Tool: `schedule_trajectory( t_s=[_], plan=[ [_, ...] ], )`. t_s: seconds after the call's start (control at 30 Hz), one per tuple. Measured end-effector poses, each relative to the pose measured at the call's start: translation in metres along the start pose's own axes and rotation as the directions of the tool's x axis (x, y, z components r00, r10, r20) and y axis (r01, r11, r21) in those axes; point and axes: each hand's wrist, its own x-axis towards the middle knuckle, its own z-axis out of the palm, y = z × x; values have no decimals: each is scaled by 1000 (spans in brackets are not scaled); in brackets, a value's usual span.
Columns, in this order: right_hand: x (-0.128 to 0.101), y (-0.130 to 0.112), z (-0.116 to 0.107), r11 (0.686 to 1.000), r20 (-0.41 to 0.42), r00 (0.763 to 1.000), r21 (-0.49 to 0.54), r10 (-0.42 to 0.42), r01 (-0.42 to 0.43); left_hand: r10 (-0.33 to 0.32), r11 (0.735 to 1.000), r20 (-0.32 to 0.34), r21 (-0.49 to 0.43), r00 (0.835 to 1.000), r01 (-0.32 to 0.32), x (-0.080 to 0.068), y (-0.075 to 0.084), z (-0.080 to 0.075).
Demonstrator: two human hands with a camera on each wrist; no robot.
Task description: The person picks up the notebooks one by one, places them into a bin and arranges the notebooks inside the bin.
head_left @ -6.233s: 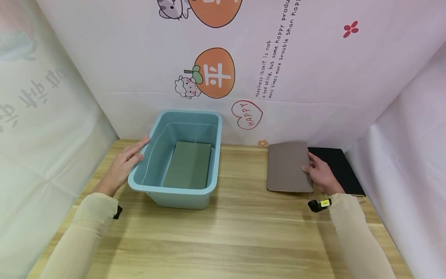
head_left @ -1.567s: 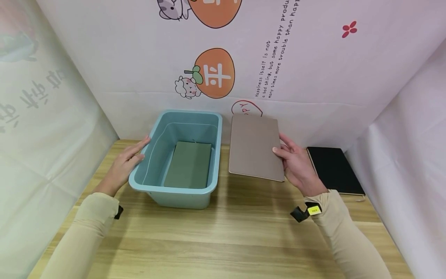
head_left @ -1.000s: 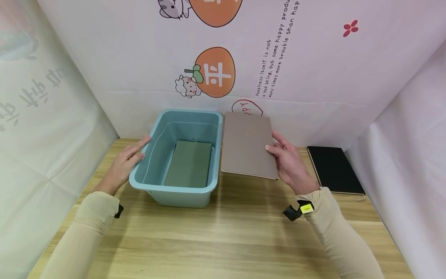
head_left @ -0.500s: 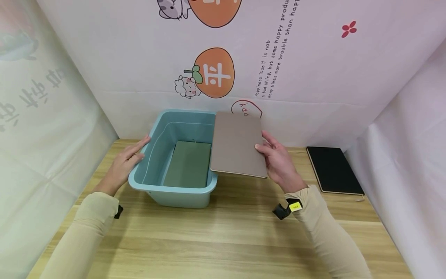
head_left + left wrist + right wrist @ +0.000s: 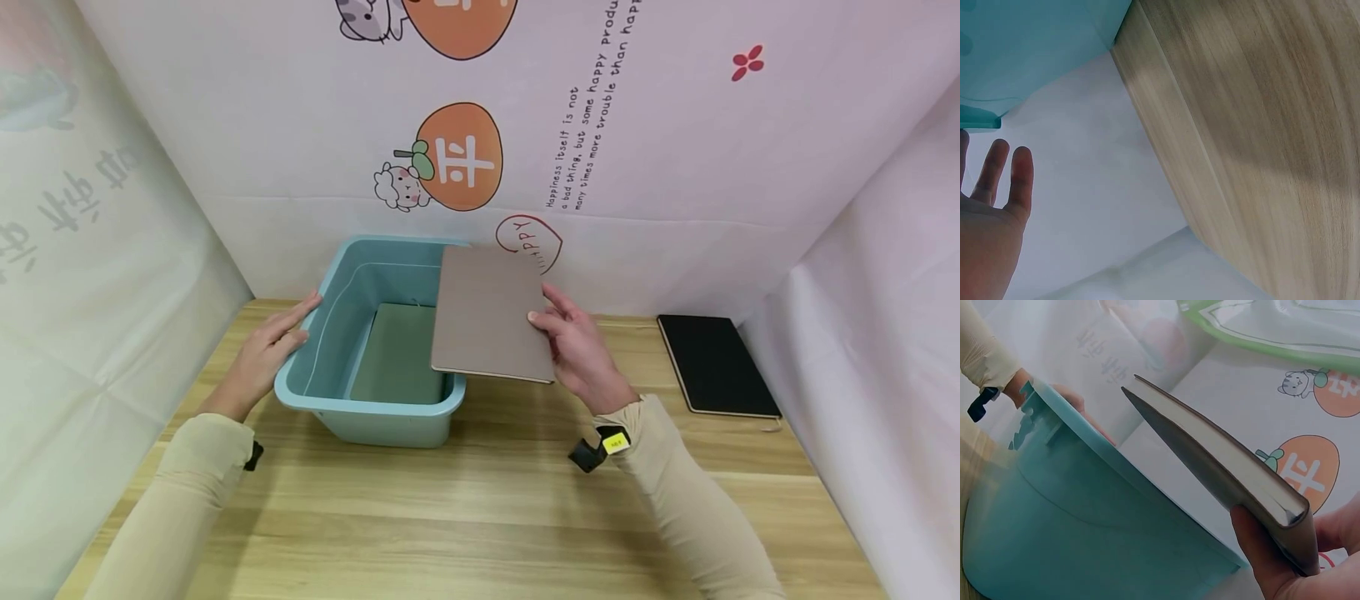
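My right hand (image 5: pixel 573 350) grips a brown notebook (image 5: pixel 487 312) by its right edge and holds it in the air, half over the right rim of a light blue bin (image 5: pixel 330 396). The right wrist view shows the brown notebook (image 5: pixel 1222 465) tilted above the bin (image 5: pixel 1085 531), my thumb on its lower face. A green notebook (image 5: pixel 390 367) lies flat on the bin's floor, partly hidden by the brown one. My left hand (image 5: pixel 266 350) rests with straight fingers against the bin's left rim; its fingers (image 5: pixel 1013 178) show in the left wrist view.
A black notebook (image 5: pixel 716 362) lies on the wooden table (image 5: pixel 487 500) at the back right. Patterned white sheets wall in the table at the back and on both sides.
My right hand lifted the brown notebook off the table beside the black one and carried it left, until it now overlaps the bin. The left hand has stayed on the rim.
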Motion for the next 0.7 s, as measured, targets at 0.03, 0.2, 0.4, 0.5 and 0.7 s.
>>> schedule_trajectory(
  t_s=[0.03, 0.2, 0.4, 0.5, 0.7],
  plan=[
    [0, 1, 1, 1000, 2, 1000, 0, -3, 3, 1, 1000, 1, -1, 1000, -1, 0, 0, 0],
    [1, 3, 6, 1000, -2, 1000, 16, -14, 14, 2, 1000, 1, -6, 1000, -2, 0, 0, 0],
    [4, 5, 11, 999, -6, 1000, 32, -15, 16, 26, 1000, -2, -1, 1000, -26, -1, 3, -1],
    [6, 6, 14, 999, 8, 1000, 34, -4, 3, 37, 999, -2, -4, 999, -37, -2, 3, 0],
    [8, 8, 23, 999, 31, 1000, 53, -4, 2, 26, 1000, 1, -8, 1000, -26, -2, 3, 0]
  ],
)
